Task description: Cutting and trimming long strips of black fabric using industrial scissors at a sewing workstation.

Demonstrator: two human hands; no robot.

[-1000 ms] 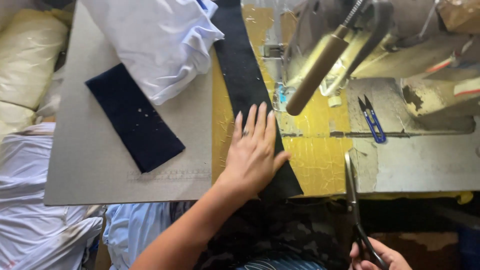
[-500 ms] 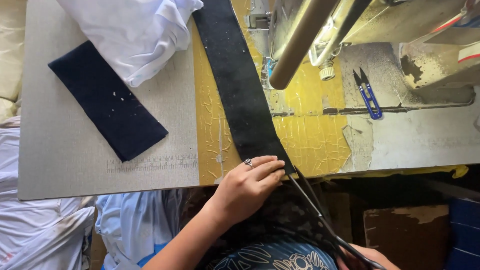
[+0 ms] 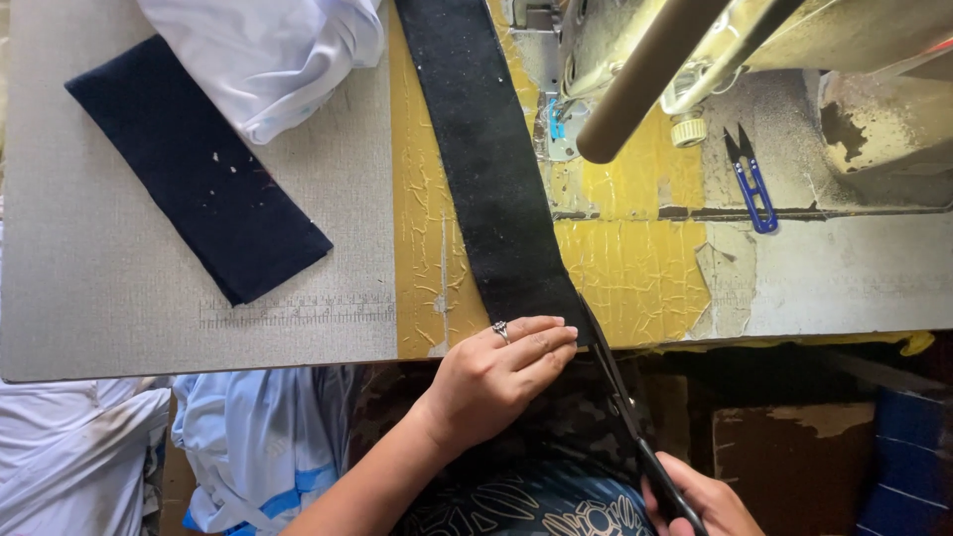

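Head view: left hand [image 3: 501, 362] flat, pinning long black fabric strip [image 3: 486, 159] at desk [image 3: 149, 328] edge; strip runs away up-left; right hand [image 3: 700, 501] grips black scissors [image 3: 625, 407], blades at strip's right edge.

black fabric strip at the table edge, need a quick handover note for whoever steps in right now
Left hand: flat on the near end of the long black fabric strip, pinning it at the table's front edge; a ring is on one finger.
Right hand: grips the handles of the black-handled scissors, blades pointing up to the strip's right edge beside the left fingertips.
Strip runs diagonally over the cracked yellow tabletop toward the sewing machine.
Done: strip laid out and held, scissors brought to its edge. No cut is visible yet.
Nearby: a shorter dark navy fabric piece, white cloth, blue thread snips.
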